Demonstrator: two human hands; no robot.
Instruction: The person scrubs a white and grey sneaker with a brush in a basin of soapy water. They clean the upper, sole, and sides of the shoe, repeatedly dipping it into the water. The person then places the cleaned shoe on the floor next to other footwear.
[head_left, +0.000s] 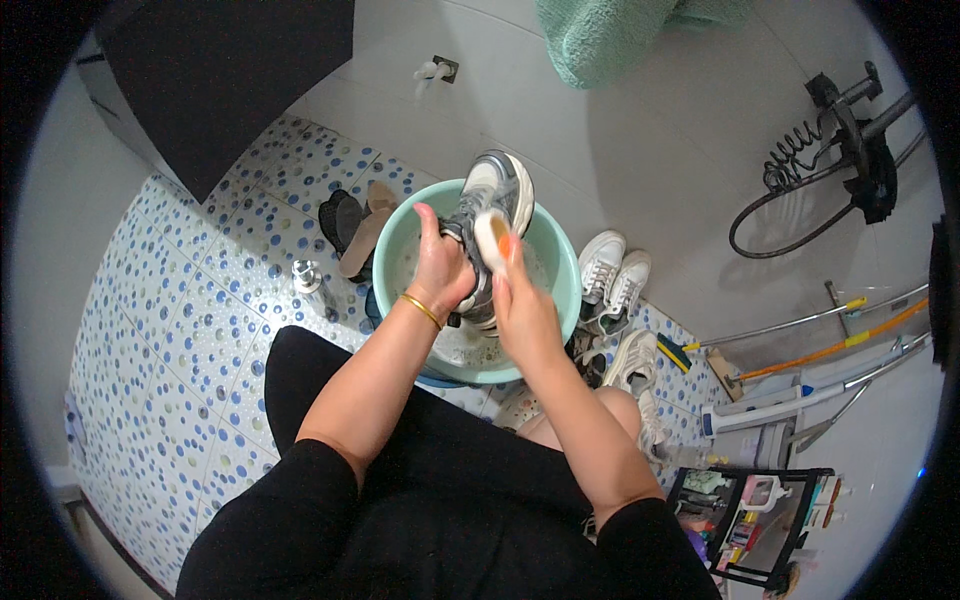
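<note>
Over a mint-green plastic basin (570, 259) I see a grey and white sneaker (480, 184), toe pointing away from me. My left hand (442, 262) holds the shoe at its opening, thumb raised, the fingers hidden by the shoe. A white and orange brush (491, 238) is gripped in my right hand (523, 300) and lies against the sneaker's side; its bristles are hard to make out, and the hand is slightly blurred. Foamy water (472, 349) fills the bottom of the basin.
Insoles (365, 240) and a clear pump bottle (307, 281) stand left of the basin on dotted tiles. White sneakers (611, 277) and another pale shoe (632, 364) are at the right. Long-handled cleaning tools (817, 330) lean there, near a black rack (750, 525). A green towel (600, 37) hangs ahead.
</note>
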